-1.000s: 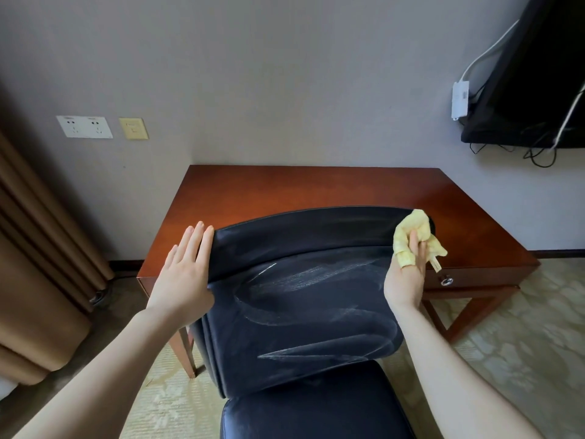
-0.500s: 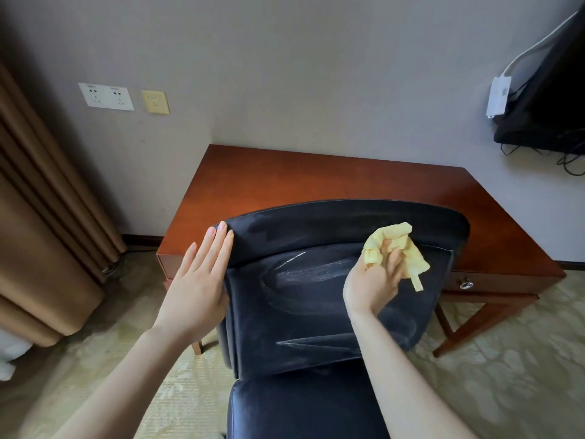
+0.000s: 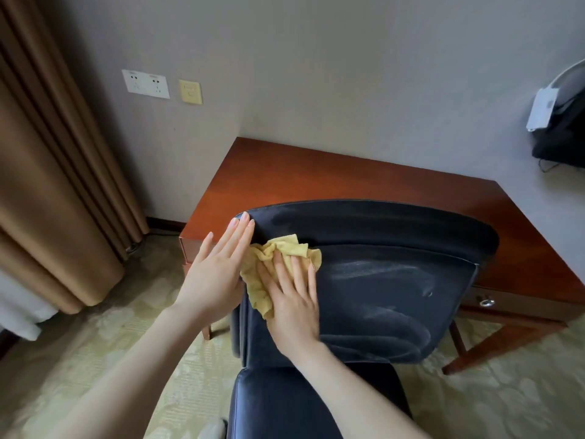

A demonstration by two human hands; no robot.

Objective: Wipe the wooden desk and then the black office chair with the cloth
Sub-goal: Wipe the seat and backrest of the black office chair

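Chair [image 3: 395, 296] backrest wipe underway, bench [image 3: 316, 179] judged done.
Right hand [image 3: 294, 308] flat, presses cloth [image 3: 258, 286] at backrest corner; left hand [image 3: 215, 274] flat, steadies edge; seat [image 3: 285, 407] likely left.

Brown curtain [image 3: 47, 172] beside wall sockets [image 3: 146, 84] above patterned carpet [image 3: 104, 353].

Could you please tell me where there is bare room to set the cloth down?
The desk shows bare wood from the wall to the chair back, widest at its left corner. The chair back's right half is also free. The chair back's left edge is crowded: the left hand rests there and the right hand presses the cloth.
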